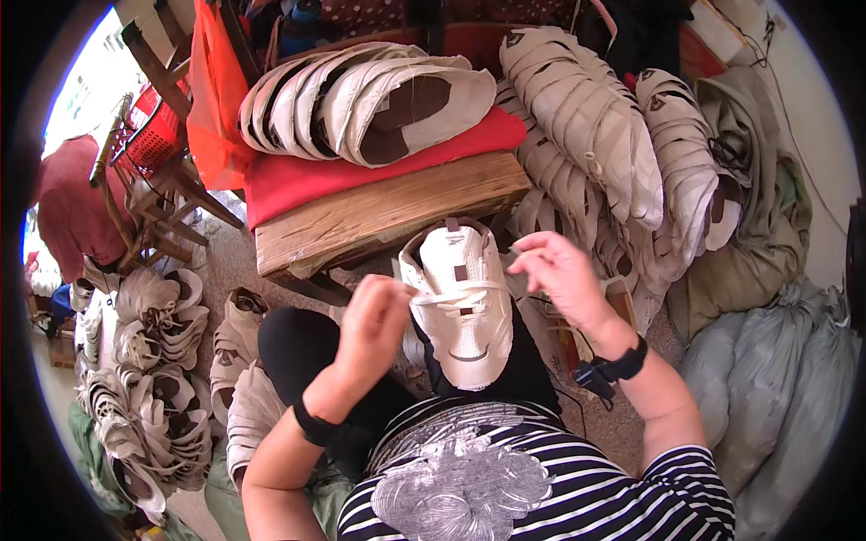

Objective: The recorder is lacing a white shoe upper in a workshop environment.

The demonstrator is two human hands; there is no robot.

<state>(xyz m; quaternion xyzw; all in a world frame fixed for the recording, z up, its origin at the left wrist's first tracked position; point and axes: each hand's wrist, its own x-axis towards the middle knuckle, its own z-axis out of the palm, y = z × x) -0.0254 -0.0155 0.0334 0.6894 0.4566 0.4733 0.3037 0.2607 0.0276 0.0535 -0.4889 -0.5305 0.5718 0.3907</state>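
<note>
A cream shoe upper rests over my dark-clad lap, its toe pointing toward me. A white shoelace crosses its front, above and below which small dark patches show. My left hand is closed beside the upper's left edge, fingertips pinched where the lace's left end reaches them. On the other side, my right hand is raised just off the upper's right edge, with thumb and forefinger drawn together and the other fingers curled. What those fingertips hold is too small to make out.
Ahead stands a wooden bench with a red cloth and a row of nested uppers. More stacked uppers lean at the right, near grey sacks. Piles of uppers cover the floor at left, below a wooden chair.
</note>
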